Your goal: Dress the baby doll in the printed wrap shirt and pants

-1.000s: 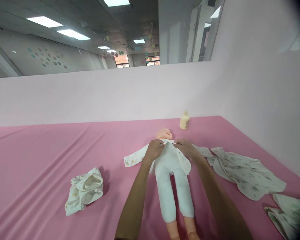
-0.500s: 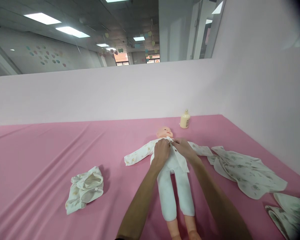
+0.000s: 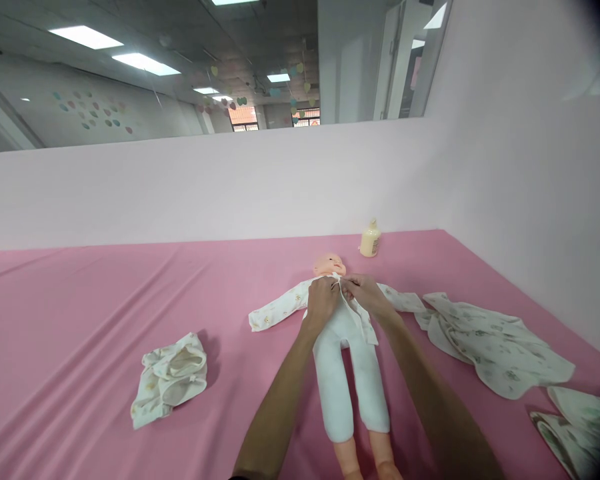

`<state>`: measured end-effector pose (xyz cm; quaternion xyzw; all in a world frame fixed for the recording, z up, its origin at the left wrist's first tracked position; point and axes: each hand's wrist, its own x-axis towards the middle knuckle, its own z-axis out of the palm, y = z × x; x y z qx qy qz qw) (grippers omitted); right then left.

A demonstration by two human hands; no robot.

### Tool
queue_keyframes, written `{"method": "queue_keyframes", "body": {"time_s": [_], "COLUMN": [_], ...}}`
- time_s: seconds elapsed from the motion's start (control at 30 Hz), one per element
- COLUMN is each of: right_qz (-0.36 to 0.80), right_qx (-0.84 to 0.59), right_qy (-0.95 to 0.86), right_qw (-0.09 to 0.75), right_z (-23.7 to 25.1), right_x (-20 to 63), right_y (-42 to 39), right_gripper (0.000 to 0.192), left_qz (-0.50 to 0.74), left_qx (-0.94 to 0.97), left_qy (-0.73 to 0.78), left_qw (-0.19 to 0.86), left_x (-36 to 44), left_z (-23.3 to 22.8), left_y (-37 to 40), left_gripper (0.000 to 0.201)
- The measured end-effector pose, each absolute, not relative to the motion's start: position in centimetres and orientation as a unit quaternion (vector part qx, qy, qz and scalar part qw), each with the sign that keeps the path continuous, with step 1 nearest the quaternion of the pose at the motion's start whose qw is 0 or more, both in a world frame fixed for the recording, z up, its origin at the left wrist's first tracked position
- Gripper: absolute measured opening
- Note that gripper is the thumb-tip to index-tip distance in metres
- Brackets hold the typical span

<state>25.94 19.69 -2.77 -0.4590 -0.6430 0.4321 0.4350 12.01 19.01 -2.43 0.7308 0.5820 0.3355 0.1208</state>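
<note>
Your shirt (image 3: 365, 325) lies on the doll (image 3: 333, 380), its front edge running along the doll's length beneath your fingers, with left hand (image 3: 322, 300) and right hand (image 3: 366, 292) about equally near, both apparently pinching its strings (image 3: 338, 281) below the doll's head.

One doll (image 3: 333, 383), one white top (image 3: 297, 297), one bottle (image 3: 369, 241), three loose pieces of cloth (image 3: 171, 379) (image 3: 503, 343) (image 3: 583, 420), two hands (image 3: 322, 300) (image 3: 366, 294)
</note>
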Motion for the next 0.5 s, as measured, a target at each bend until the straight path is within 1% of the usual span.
{"method": "queue_keyframes", "body": {"time_s": [0.13,0.33,0.5], "right_qz": [0.438,0.420,0.360], "right_qx": [-0.456,-0.441,-0.445], "right_qy": [-0.624,-0.623,-0.644], "right_qw": [0.460,0.491,0.508], "right_z": [-3.5,-4.2,-4.2], "right_x": [25.5,24.7,24.1], "right_y": [20.0,20.2,20.1], "right_gripper": [0.025,0.029,0.030], "left_qz": [0.394,0.436,0.439], "left_qx": [0.691,0.616,0.504], "left_qy": [0.566,0.520,0.489], "left_qw": [0.214,0.401,0.561], "left_x": [11.5,10.6,10.1], "left_z": [-2.6,-2.4,-1.9], "left_y": [19.5,19.5,19.3], "left_gripper": [0.028,0.027,0.023]}}
